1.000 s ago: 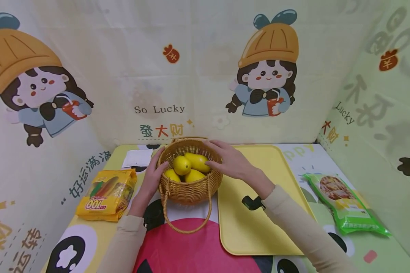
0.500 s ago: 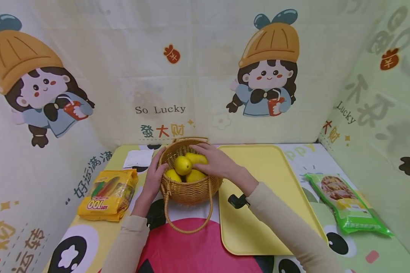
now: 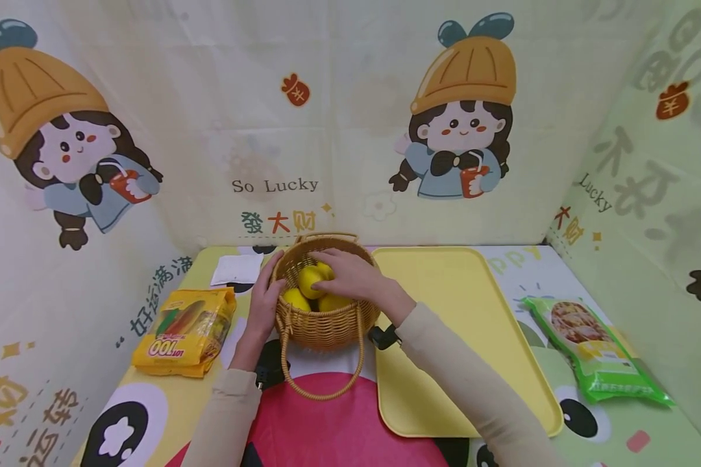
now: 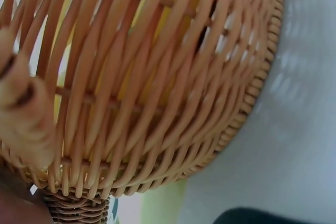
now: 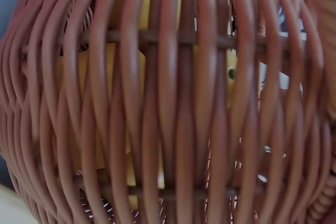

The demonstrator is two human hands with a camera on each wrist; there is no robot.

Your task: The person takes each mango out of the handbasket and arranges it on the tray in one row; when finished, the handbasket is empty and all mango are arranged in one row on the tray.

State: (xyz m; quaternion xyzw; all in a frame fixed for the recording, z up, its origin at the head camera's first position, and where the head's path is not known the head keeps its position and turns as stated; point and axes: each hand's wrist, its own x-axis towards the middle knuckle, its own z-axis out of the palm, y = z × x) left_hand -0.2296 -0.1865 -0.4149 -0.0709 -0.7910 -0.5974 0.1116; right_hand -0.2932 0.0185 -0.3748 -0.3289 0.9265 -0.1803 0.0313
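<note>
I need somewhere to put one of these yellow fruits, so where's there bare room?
The yellow tray's far end is bare, bordered by the basket and the backdrop; the right sleeve crosses its near half. The table's red patch, between the sleeves, is also bare. Inside the basket is crowded: yellow fruits and right hand.

My bare right hand (image 3: 353, 277) hides part of the smooth yellow oval fruits (image 3: 332, 303) toward three o'clock in the round brown wicker basket (image 3: 321, 331); whether it grips one, I cannot tell. In the left wrist view, my bare left hand (image 4: 23, 111) is blurred and cut off at nine o'clock. My beige fabric sleeves (image 3: 228, 408) leave the head view toward five and seven.
</note>
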